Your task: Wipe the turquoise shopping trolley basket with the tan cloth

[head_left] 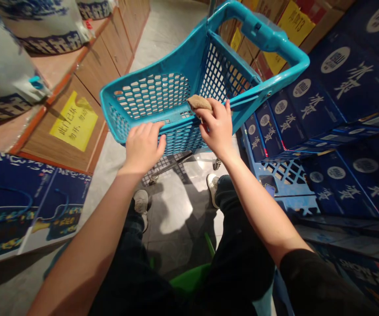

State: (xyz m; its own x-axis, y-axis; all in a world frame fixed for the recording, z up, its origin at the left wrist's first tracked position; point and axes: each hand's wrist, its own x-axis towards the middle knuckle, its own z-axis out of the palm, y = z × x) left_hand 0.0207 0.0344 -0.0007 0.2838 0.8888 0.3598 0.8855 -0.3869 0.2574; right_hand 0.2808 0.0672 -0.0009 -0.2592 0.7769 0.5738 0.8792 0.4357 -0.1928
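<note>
A blue plastic shopping cart (163,70) with perforated walls stands in front of me, its handle at the upper right. My left hand (144,145) grips the near rim of the cart, fingers hooked over the edge and thumb on my side. Farther right along the same rim, my right hand (217,125) is closed on a folded brown cloth (200,103). Part of the cloth is hidden beneath the fingers. The cloth is at the rim, and I cannot tell how firmly it presses on the plastic.
Blue boxes (294,105) are stacked on a blue plastic pallet (284,175) at the right. White-and-blue jars (44,26) stand on a wooden cabinet (102,61) with a yellow sign (74,120). A dark phone (268,186) lies by the pallet. Something green (191,278) is beneath me.
</note>
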